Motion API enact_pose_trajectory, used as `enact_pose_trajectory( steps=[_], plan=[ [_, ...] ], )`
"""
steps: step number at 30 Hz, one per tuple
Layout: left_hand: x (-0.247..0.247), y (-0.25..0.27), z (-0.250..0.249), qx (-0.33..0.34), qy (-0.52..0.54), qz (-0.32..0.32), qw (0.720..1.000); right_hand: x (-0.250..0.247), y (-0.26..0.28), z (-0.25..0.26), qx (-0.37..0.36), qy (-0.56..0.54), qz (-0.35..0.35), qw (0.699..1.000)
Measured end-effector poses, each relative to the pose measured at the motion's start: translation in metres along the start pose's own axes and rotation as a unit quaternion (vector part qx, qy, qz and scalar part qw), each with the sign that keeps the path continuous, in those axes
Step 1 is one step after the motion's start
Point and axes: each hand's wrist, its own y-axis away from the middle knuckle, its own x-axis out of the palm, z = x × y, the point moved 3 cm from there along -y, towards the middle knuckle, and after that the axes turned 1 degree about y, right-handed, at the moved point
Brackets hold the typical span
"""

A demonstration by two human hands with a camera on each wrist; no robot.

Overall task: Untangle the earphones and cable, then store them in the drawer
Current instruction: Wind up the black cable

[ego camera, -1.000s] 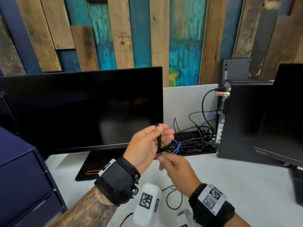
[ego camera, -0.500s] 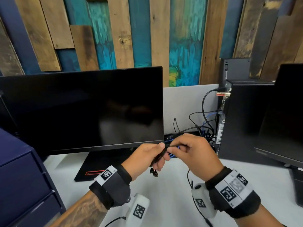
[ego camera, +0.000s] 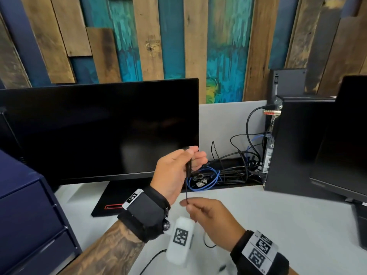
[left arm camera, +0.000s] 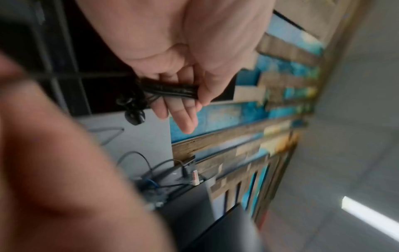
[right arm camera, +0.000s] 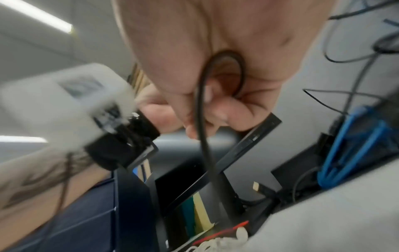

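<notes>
My left hand (ego camera: pixel 188 158) is raised in front of the monitor and grips a folded bundle of black earphone cable (ego camera: pixel 188 165) between thumb and fingers. In the left wrist view the bundle (left arm camera: pixel 170 90) lies across the fingers, and an earbud (left arm camera: pixel 135 116) dangles below it. A single strand (ego camera: pixel 186 190) runs straight down to my right hand (ego camera: pixel 187 203), which pinches it just above the desk. In the right wrist view the black cable (right arm camera: pixel 201 122) loops through the curled fingers of that hand. The navy drawer unit (ego camera: pixel 25 215) stands at the left with its drawers closed.
A black monitor (ego camera: pixel 99 132) on a flat stand (ego camera: pixel 111 197) fills the left centre. A tray of black and blue cables (ego camera: pixel 214 175) lies behind my hands. A PC tower (ego camera: pixel 294 143) and a second monitor (ego camera: pixel 345 139) stand at the right on the white desk (ego camera: pixel 278 225).
My hands, close together at the same height half a second ago, have parted. The left rose with the bundle. The right dropped towards the desk, drawing one strand down.
</notes>
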Motion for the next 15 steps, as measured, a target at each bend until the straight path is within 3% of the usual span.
enact_pose_trajectory(
  steps=[2,6,8,11,15],
  plan=[
    [-0.006,-0.002,0.003,0.025,-0.147,0.008,0.989,-0.005,0.003,0.010,-0.033,0.067,0.005,0.997],
    [-0.012,0.004,0.019,0.015,-0.328,0.098,0.940,-0.044,0.000,0.042,-0.160,0.183,-0.085,0.966],
    [-0.009,0.012,0.023,-0.018,-0.314,0.140,0.939,-0.063,-0.002,0.054,-0.179,0.221,-0.110,0.952],
    [-0.005,0.021,0.023,-0.121,-0.233,0.184,0.947,-0.081,-0.005,0.057,-0.167,0.242,-0.132,0.947],
    [0.003,0.029,0.014,-0.195,-0.078,0.184,0.960,-0.090,-0.012,0.038,-0.131,0.131,-0.177,0.967]
  ],
)
